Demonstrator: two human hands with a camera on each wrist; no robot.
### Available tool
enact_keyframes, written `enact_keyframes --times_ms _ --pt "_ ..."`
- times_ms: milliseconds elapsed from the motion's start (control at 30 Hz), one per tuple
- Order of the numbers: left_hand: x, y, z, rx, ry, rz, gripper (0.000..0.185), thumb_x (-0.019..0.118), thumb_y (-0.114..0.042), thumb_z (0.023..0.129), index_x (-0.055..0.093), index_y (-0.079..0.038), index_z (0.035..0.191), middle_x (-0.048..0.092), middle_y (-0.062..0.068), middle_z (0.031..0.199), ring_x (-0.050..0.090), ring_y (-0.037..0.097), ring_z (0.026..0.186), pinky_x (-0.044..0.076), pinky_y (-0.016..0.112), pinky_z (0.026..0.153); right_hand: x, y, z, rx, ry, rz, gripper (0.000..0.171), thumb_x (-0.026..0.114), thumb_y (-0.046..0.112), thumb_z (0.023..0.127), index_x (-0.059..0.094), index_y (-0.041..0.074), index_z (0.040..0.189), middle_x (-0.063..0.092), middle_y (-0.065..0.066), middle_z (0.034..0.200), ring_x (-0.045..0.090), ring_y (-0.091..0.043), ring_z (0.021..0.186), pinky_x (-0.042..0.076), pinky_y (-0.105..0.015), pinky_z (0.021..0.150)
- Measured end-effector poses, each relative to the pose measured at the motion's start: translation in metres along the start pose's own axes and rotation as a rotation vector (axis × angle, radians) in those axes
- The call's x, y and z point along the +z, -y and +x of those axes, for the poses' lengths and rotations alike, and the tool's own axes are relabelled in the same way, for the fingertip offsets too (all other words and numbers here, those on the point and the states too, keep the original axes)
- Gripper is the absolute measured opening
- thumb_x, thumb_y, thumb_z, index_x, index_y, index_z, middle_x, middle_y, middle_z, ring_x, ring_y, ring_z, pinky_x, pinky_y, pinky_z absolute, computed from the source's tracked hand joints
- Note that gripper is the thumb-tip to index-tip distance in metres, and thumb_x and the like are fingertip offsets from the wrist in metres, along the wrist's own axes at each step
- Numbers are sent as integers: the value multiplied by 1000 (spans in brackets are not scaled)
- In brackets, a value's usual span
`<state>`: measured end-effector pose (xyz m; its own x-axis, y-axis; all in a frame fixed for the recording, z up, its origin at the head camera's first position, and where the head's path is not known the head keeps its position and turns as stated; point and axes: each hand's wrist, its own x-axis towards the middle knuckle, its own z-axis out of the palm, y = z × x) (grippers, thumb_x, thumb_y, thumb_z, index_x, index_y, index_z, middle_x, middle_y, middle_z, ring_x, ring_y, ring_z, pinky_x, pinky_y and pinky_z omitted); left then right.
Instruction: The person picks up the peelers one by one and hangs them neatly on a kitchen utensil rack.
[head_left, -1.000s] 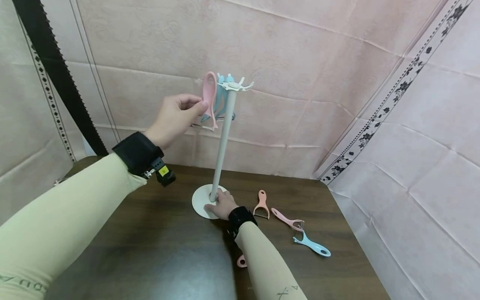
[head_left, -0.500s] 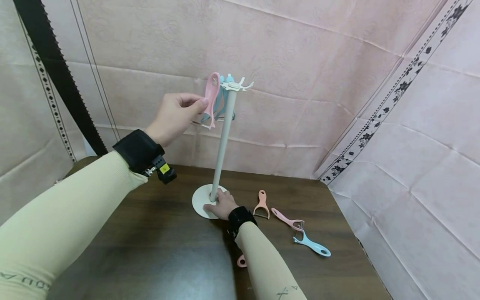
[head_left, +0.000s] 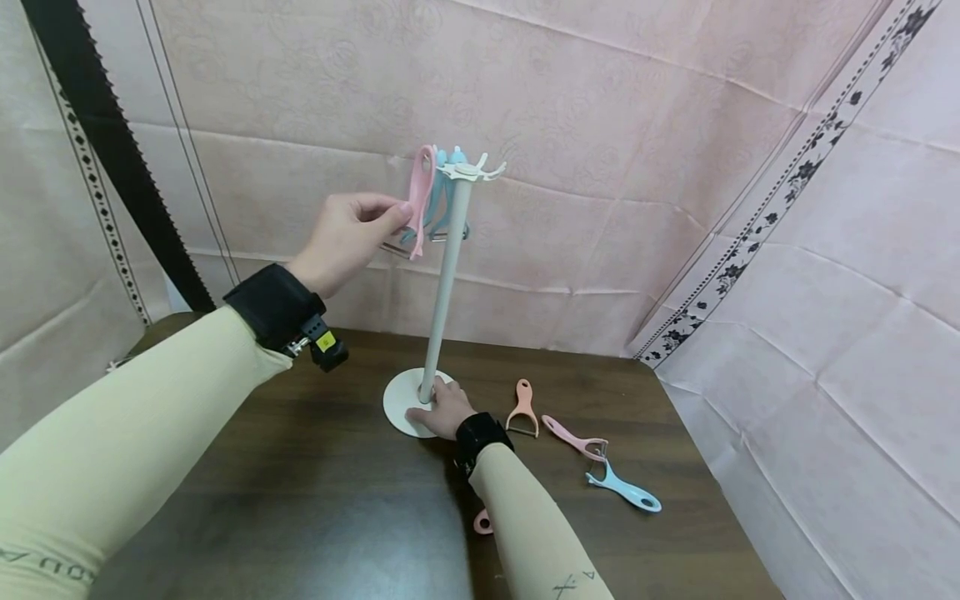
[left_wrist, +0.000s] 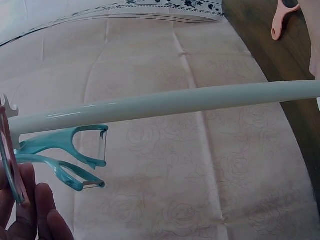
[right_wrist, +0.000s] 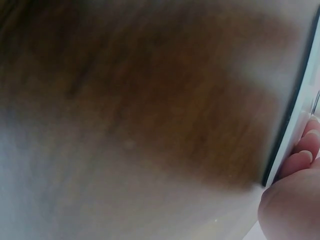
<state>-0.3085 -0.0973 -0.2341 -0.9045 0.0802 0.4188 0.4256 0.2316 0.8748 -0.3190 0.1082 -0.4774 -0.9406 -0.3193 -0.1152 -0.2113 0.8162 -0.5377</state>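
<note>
My left hand [head_left: 351,237] pinches a pink peeler [head_left: 422,179] by its handle, upright with its blade end down. The handle's holed end is right beside a hook of the white stand [head_left: 448,275]; whether the hook passes through the hole I cannot tell. Two blue peelers [left_wrist: 55,142] hang from neighbouring hooks, behind the pink one in the head view. Down at the stand's round base, my right hand [head_left: 450,412] holds the foot of the stand, fingers beside the pole. The right wrist view shows curled fingertips [right_wrist: 307,145] at the base's edge, partly cut off.
On the dark wooden table [head_left: 337,500], right of the stand, lie an orange peeler [head_left: 522,400], another pink peeler [head_left: 573,437] and a light-blue peeler [head_left: 626,490]. The right forearm covers most of another pink-orange peeler [head_left: 483,522]. A pale cloth [head_left: 600,167] hangs behind.
The pink peeler has shifted slightly right then back left, and its blade end has turned a little. My right hand and the stand stay in place.
</note>
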Motion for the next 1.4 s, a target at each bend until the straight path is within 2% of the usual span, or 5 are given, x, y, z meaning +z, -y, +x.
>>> enact_keyframes --times_ms 400,833,933,1133,1400 --pt "-11 10 -6 46 31 126 42 59 -43 96 70 -9 117 69 9 105 59 17 98 45 32 82 2 0 1 1 4 -4 46 68 43 88 53 16 123 51 -9 117 44 -22 113 39 -39 94" --pt "-54 49 -29 13 30 378 48 54 -48 96 69 -8 119 67 9 114 58 20 102 43 40 85 2 2 -2 16 7 -6 47 67 44 88 53 16 124 50 -10 120 43 -23 116 38 -40 96" --pt "-68 61 -36 69 74 557 38 56 -37 98 70 -6 115 68 13 110 60 24 95 44 44 81 2 3 -3 18 8 -2 46 67 44 88 53 17 123 51 -9 119 43 -23 116 38 -40 96" --pt "-104 109 -50 310 194 1007 14 67 -10 90 73 -3 101 70 14 97 65 31 87 45 52 81 1 3 -4 18 1 -1 45 68 43 88 53 16 121 51 -10 118 44 -23 115 38 -41 95" --pt "-163 177 -88 157 393 1265 29 61 15 80 70 -1 102 67 21 100 61 41 92 43 55 81 2 2 -3 18 -2 4 45 69 41 88 53 16 122 51 -10 117 44 -23 112 39 -42 94"
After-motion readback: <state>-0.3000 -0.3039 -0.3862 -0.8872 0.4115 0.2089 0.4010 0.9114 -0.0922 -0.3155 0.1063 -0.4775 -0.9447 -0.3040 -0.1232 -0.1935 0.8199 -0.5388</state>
